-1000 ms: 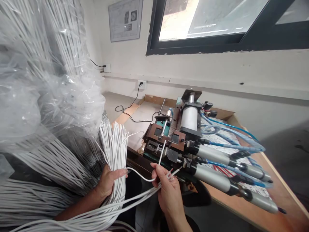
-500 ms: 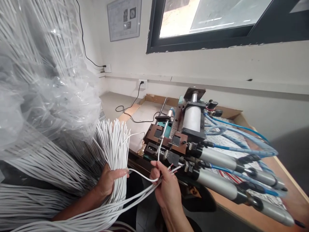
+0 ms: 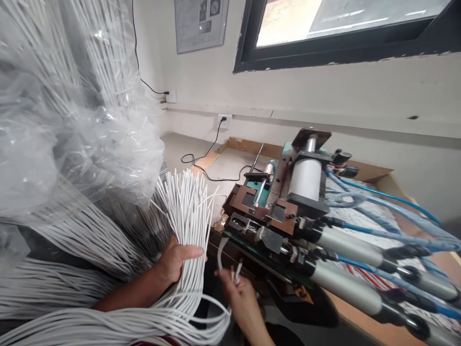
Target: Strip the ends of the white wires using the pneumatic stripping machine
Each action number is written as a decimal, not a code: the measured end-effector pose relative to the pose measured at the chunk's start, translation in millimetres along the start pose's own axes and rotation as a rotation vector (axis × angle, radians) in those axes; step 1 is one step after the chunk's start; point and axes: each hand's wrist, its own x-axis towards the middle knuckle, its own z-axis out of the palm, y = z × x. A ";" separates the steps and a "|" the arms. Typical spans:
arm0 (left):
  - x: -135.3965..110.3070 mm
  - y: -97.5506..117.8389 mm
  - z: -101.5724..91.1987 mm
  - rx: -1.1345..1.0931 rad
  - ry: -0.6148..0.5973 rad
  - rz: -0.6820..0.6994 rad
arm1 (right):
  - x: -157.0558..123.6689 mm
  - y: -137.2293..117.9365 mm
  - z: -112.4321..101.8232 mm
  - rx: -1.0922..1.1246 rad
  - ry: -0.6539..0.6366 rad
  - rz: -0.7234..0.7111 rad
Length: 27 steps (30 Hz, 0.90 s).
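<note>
My left hand is wrapped round a thick bundle of white cables whose cut ends fan upward. My right hand is closed on a few white cables with stripped ends, held low below the front of the pneumatic wire-stripping machine. The held cables loop back down toward the bundle. The machine's slots stand a little above and to the right of my right hand.
Clear plastic bags holding more white cables fill the left. Silver air cylinders with blue hoses stick out at the right over a wooden table. A black cord runs to a wall socket.
My right hand has dropped down and left, away from the machine's slots, taking its cables with it. The left hand still grips the bundle. The view has shifted left.
</note>
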 end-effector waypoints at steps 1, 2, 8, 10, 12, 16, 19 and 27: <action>0.2 0.1 1.5 0.001 -0.014 0.000 | -1.2 10.0 -2.5 -0.141 -0.032 0.011; 0.2 -0.2 2.9 0.003 -0.027 0.001 | -1.2 15.3 -4.9 -0.257 -0.006 0.004; -5.8 -3.5 10.7 0.035 -0.109 0.032 | 16.1 -52.2 0.0 -0.100 0.001 -0.309; -7.8 -3.4 11.4 0.050 -0.117 0.066 | 20.3 -81.3 8.1 0.063 -0.072 -0.301; -8.2 -2.9 10.0 0.075 -0.106 0.077 | 18.8 -95.6 13.6 0.156 -0.076 -0.251; -3.5 -1.7 3.2 0.112 -0.050 0.052 | 0.9 -82.5 9.4 0.145 0.032 -0.184; 1.0 0.1 0.5 0.113 -0.016 0.055 | -12.8 -59.4 0.6 0.185 0.156 -0.166; 4.4 4.6 4.3 0.128 -0.025 0.072 | -6.7 -41.0 -0.9 0.404 0.319 -0.055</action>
